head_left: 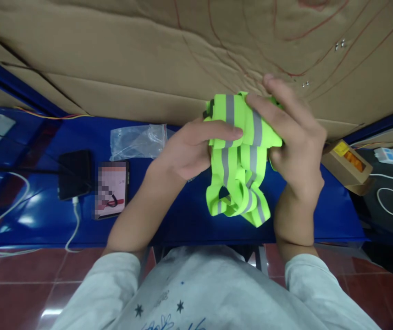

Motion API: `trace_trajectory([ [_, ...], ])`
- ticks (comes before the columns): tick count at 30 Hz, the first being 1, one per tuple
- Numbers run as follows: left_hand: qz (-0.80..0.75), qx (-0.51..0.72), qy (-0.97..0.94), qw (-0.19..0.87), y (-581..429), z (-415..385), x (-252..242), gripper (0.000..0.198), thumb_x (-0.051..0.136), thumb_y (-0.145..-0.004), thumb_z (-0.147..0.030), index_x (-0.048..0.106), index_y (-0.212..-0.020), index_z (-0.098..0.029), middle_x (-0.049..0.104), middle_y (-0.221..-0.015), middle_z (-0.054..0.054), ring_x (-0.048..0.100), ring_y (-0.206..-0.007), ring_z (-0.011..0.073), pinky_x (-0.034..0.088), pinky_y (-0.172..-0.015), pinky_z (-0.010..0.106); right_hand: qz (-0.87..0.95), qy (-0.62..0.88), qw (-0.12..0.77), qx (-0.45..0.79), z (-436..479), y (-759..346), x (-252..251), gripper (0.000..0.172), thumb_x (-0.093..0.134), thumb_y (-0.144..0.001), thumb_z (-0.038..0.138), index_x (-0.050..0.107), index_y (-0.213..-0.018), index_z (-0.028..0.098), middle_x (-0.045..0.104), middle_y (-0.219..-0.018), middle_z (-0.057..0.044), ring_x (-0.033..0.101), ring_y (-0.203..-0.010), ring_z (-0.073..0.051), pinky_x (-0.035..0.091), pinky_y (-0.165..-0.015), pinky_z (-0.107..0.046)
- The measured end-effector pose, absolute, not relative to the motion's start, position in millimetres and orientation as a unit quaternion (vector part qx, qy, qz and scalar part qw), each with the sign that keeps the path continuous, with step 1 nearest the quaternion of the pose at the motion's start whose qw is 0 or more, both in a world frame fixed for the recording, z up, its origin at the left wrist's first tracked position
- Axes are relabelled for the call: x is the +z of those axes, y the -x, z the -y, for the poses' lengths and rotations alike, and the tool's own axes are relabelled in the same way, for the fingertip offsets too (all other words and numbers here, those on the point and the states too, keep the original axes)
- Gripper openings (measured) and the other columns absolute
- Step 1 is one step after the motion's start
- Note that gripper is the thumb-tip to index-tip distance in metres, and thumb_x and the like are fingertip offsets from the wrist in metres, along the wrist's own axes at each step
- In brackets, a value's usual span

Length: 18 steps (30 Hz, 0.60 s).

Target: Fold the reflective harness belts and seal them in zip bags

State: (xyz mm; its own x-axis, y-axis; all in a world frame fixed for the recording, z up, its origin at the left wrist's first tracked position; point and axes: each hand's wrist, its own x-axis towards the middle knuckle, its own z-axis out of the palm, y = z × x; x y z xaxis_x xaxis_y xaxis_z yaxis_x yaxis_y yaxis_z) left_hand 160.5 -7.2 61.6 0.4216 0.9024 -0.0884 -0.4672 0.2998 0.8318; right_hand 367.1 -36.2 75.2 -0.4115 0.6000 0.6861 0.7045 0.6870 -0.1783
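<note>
Between my hands, above the blue table [179,206], is a bundle of neon-yellow reflective straps [239,156] with grey stripes, which looks like a reflective safety vest. Its upper part is folded flat, and loops dangle below. A dark buckle-like piece [209,109] shows at its upper left edge. My left hand [196,142] grips the left side, thumb across the front and fingers hidden behind. My right hand [294,126] closes around the right side, its index finger on the top fold and another finger raised clear of it.
A clear plastic bag [137,142] lies behind my left forearm. Left of it are a phone-like black device [74,174] on a white cable and a screen or card [113,188], partly pixelated. An open cardboard box [349,167] stands at right. A cardboard wall [130,59] rises behind.
</note>
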Motion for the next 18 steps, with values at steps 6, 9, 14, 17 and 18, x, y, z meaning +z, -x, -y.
trace_trajectory([
  [6,-0.171,0.507,-0.369,0.760,-170,-2,61,0.027,0.063,-0.082,-0.010,0.072,-0.106,-0.017,0.078,-0.097,0.002,0.077,-0.106,0.0256,0.063,-0.096,0.039,0.808,0.493,0.306,-0.098,68,-364,91,0.061,0.039,-0.105,0.011,0.041,-0.162,0.031,0.042,-0.168,-0.007,0.037,-0.159,-0.027,0.034,-0.132,-0.054],
  [9,-0.148,0.567,-0.369,0.721,-162,-1,67,0.018,0.058,-0.090,-0.012,0.073,-0.098,-0.019,0.077,-0.103,0.000,0.074,-0.115,0.0236,0.062,-0.102,0.037,0.804,0.503,0.307,-0.085,83,-348,88,0.039,0.060,-0.103,0.028,0.061,-0.142,0.026,0.067,-0.137,-0.012,0.064,-0.130,-0.032,0.053,-0.113,-0.053],
  [14,-0.135,0.627,-0.370,0.672,-151,2,78,0.023,0.051,-0.099,-0.016,0.073,-0.103,-0.022,0.073,-0.115,-0.001,0.066,-0.133,0.0239,0.058,-0.111,0.040,0.801,0.541,0.251,-0.051,67,-321,55,0.025,0.066,-0.099,0.029,0.065,-0.121,0.018,0.072,-0.116,-0.014,0.068,-0.107,-0.033,0.057,-0.087,-0.046],
  [17,-0.161,0.656,-0.350,0.649,-141,-7,80,0.027,0.047,-0.101,-0.015,0.070,-0.089,-0.021,0.073,-0.113,-0.001,0.063,-0.138,0.0227,0.054,-0.117,0.039,0.797,0.528,0.294,0.001,48,-322,43,0.010,0.060,-0.096,0.014,0.068,-0.101,0.019,0.072,-0.101,-0.009,0.068,-0.095,-0.027,0.053,-0.080,-0.037],
  [18,-0.171,0.671,-0.346,0.633,-138,-11,79,0.027,0.048,-0.100,-0.014,0.068,-0.084,-0.022,0.073,-0.112,-0.001,0.061,-0.139,0.0221,0.052,-0.118,0.037,0.797,0.511,0.319,0.033,44,-325,42,0.011,0.060,-0.095,0.012,0.068,-0.097,0.020,0.073,-0.097,-0.007,0.068,-0.090,-0.024,0.052,-0.079,-0.035],
])
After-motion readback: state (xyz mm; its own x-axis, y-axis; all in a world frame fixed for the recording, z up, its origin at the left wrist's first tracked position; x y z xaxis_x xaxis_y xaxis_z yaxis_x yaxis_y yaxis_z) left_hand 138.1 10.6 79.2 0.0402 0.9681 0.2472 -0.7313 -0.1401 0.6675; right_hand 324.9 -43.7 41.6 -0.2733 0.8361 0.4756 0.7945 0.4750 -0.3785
